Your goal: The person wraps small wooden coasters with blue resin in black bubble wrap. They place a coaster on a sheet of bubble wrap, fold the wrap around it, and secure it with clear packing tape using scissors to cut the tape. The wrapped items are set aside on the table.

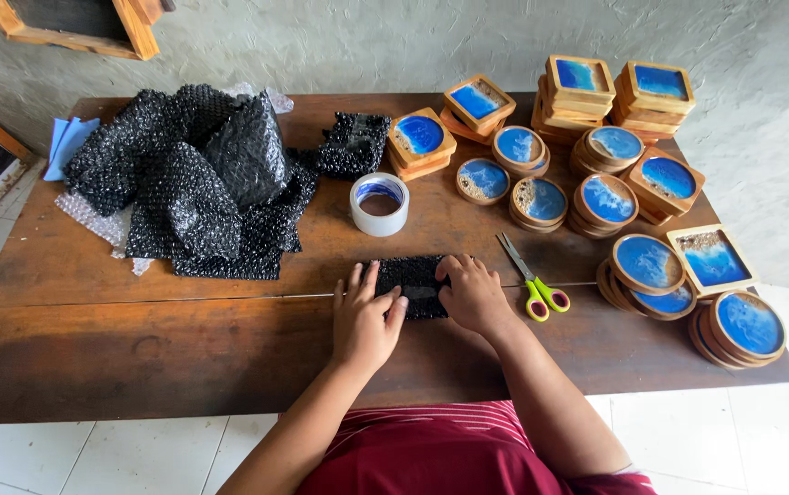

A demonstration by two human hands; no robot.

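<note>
A small parcel wrapped in black bubble wrap (415, 280) lies flat near the front middle of the dark wooden worktop (137, 357). The left hand (366, 316) rests on the parcel's left edge, fingers spread and flat, pressing down rather than gripping. The right hand (473, 293) covers the right edge with fingers curled over it, pressing too; whether those fingers pinch the wrap I cannot tell.

Just to the right of the right hand lie scissors (530, 280) with yellow and pink handles, blades closed. Behind the parcel stands a roll of clear tape (380, 203). Further left, a big heap of black bubble wrap (197, 183) spreads over the worktop, with a smaller crumpled piece (354, 142) near the back edge and blue cloth (66, 139) at the far left.

The right half of the worktop is crowded with wooden coasters (607, 200), round and square, each filled with blue and white resin, mostly stacked in short piles.
</note>
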